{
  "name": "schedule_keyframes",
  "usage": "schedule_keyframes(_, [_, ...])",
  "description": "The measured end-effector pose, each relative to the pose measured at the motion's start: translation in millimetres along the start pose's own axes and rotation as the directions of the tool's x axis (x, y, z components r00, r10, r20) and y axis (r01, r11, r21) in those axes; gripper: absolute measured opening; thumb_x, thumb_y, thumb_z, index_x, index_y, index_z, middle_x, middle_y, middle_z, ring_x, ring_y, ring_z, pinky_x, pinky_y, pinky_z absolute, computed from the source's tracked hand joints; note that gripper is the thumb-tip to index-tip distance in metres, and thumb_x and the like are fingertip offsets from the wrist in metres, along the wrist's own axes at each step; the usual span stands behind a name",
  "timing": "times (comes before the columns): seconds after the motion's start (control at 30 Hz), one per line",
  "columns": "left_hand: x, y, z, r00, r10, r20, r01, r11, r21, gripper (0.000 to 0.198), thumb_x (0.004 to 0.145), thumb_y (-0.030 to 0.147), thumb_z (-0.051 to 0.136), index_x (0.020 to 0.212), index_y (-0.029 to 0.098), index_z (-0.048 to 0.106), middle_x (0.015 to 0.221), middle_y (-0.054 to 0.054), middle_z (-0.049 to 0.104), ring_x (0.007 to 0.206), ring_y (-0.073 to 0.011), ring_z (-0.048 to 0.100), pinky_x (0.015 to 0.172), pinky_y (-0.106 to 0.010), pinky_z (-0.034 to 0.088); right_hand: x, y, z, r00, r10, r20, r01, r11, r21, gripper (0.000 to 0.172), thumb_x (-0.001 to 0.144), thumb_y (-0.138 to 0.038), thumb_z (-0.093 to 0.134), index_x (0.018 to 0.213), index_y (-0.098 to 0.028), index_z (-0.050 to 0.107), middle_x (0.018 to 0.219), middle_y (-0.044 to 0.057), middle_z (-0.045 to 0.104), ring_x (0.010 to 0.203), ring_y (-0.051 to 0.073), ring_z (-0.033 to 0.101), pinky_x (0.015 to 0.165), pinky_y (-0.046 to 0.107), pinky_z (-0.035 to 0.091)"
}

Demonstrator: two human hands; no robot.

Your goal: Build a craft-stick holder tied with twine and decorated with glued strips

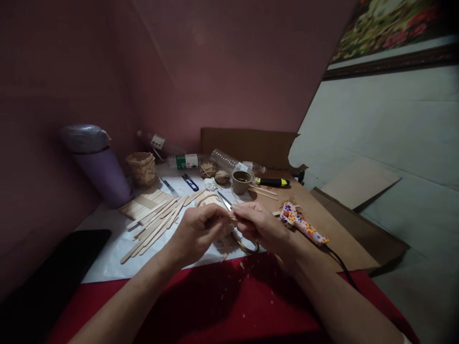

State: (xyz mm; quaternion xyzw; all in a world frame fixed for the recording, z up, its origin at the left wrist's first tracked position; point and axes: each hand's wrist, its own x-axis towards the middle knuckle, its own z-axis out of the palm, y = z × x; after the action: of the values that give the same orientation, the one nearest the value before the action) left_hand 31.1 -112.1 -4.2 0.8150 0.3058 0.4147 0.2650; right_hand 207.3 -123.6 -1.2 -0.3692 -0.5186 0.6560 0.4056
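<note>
My left hand (199, 229) is closed in a pinch on a small piece of pale straw-like material, held just above the white sheet (107, 248). My right hand (261, 224) is closed on a pair of scissors (225, 200); the blades point up and left, and a handle loop shows under my fingers. The two hands meet fingertip to fingertip. Bits of the pale material lie beneath them and on the red cloth (222, 301).
Several wooden craft sticks (154, 222) lie left of my hands. A colourful glue gun (303, 223) with a black cord lies to the right. Behind stand a purple flask (98, 165), a woven basket (142, 168), a small cup (241, 181), twine balls (215, 173), bottles and a yellow-black cutter (272, 182).
</note>
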Motion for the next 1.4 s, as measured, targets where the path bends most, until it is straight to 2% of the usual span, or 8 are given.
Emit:
schedule_keyframes(0.3, [1, -1, -3.4, 0.997, 0.078, 0.029, -0.081, 0.990, 0.119, 0.015, 0.084, 0.018, 0.054, 0.079, 0.019, 0.068, 0.072, -0.001, 0.069, 0.062, -0.0113, 0.059, 0.059, -0.021, 0.043, 0, 2, -12, 0.973, 0.126, 0.191, -0.146, 0.985, 0.095, 0.029, 0.072, -0.035, 0.071, 0.065, -0.015, 0.050, 0.044, -0.012, 0.028, 0.040, 0.002, 0.014, 0.037, 0.018, 0.009])
schedule_keyframes(0.57, [4, 2, -8.2, 0.993, -0.063, 0.102, 0.078, 0.986, -0.147, 0.014, 0.085, 0.023, 0.053, 0.081, 0.015, 0.064, 0.073, -0.002, 0.062, 0.067, -0.0114, 0.054, 0.062, -0.022, 0.042, -3, -3, -1, 0.989, -0.105, -0.109, 0.060, 0.934, -0.351, 0.015, 0.066, -0.024, 0.069, 0.066, -0.015, 0.057, 0.048, -0.008, 0.043, 0.042, 0.004, 0.032, 0.040, 0.018, 0.022])
schedule_keyframes(0.63, [6, 1, -6.4, 0.978, -0.171, 0.118, 0.197, 0.942, -0.270, 0.016, 0.084, 0.027, 0.055, 0.077, 0.014, 0.061, 0.069, -0.001, 0.058, 0.063, -0.0102, 0.050, 0.057, -0.022, 0.040, -5, -2, 2, 0.955, -0.262, -0.140, 0.138, 0.807, -0.574, 0.010, 0.068, -0.021, 0.065, 0.066, -0.015, 0.057, 0.052, -0.006, 0.045, 0.046, 0.006, 0.036, 0.043, 0.018, 0.026])
schedule_keyframes(0.77, [9, 0, -4.2, 0.896, -0.379, 0.230, 0.444, 0.759, -0.476, 0.027, 0.078, 0.040, 0.062, 0.071, 0.014, 0.057, 0.051, 0.006, 0.040, 0.044, -0.0050, 0.030, 0.041, -0.018, 0.024, -9, 5, 4, 0.827, -0.562, 0.015, 0.257, 0.355, -0.899, 0.008, 0.077, -0.016, 0.055, 0.070, -0.015, 0.059, 0.054, -0.003, 0.049, 0.047, 0.007, 0.037, 0.047, 0.021, 0.027])
schedule_keyframes(0.9, [7, 0, -5.6, 0.817, -0.434, 0.380, 0.577, 0.636, -0.513, 0.038, 0.071, 0.048, 0.067, 0.064, 0.012, 0.058, 0.044, 0.009, 0.030, 0.039, -0.0024, 0.019, 0.038, -0.018, 0.012, -9, 11, 5, 0.732, -0.649, 0.208, 0.283, 0.012, -0.959, 0.016, 0.085, -0.020, 0.049, 0.078, -0.013, 0.061, 0.059, 0.002, 0.059, 0.050, 0.011, 0.047, 0.052, 0.024, 0.031])
schedule_keyframes(1.0, [6, 0, -6.2, 0.804, -0.451, 0.388, 0.595, 0.607, -0.527, 0.037, 0.068, 0.045, 0.072, 0.060, 0.012, 0.057, 0.043, 0.008, 0.035, 0.037, -0.0014, 0.021, 0.037, -0.018, 0.013, -9, 12, 5, 0.720, -0.638, 0.271, 0.267, -0.106, -0.958, 0.018, 0.086, -0.019, 0.045, 0.080, -0.012, 0.061, 0.062, 0.005, 0.061, 0.053, 0.013, 0.051, 0.054, 0.026, 0.032])
schedule_keyframes(1.2, [8, 2, -4.0, 0.845, -0.439, 0.304, 0.533, 0.643, -0.550, 0.028, 0.068, 0.036, 0.072, 0.069, 0.012, 0.057, 0.045, 0.008, 0.042, 0.038, -0.0020, 0.026, 0.038, -0.016, 0.019, -12, 6, 7, 0.788, -0.601, 0.133, 0.315, 0.208, -0.926, 0.035, 0.072, -0.010, 0.049, 0.107, -0.013, 0.050, 0.056, -0.006, 0.048, 0.049, 0.011, 0.043, 0.052, 0.023, 0.032])
schedule_keyframes(1.4, [5, 1, 2.3, 0.964, -0.263, 0.046, 0.264, 0.918, -0.295, 0.011, 0.075, 0.023, 0.060, 0.073, 0.012, 0.063, 0.055, 0.003, 0.052, 0.048, -0.0057, 0.040, 0.044, -0.017, 0.032, -10, 1, 8, 0.869, -0.493, -0.036, 0.303, 0.588, -0.750, 0.022, 0.091, -0.024, 0.036, 0.086, -0.016, 0.056, 0.065, -0.001, 0.050, 0.059, 0.011, 0.046, 0.056, 0.023, 0.034])
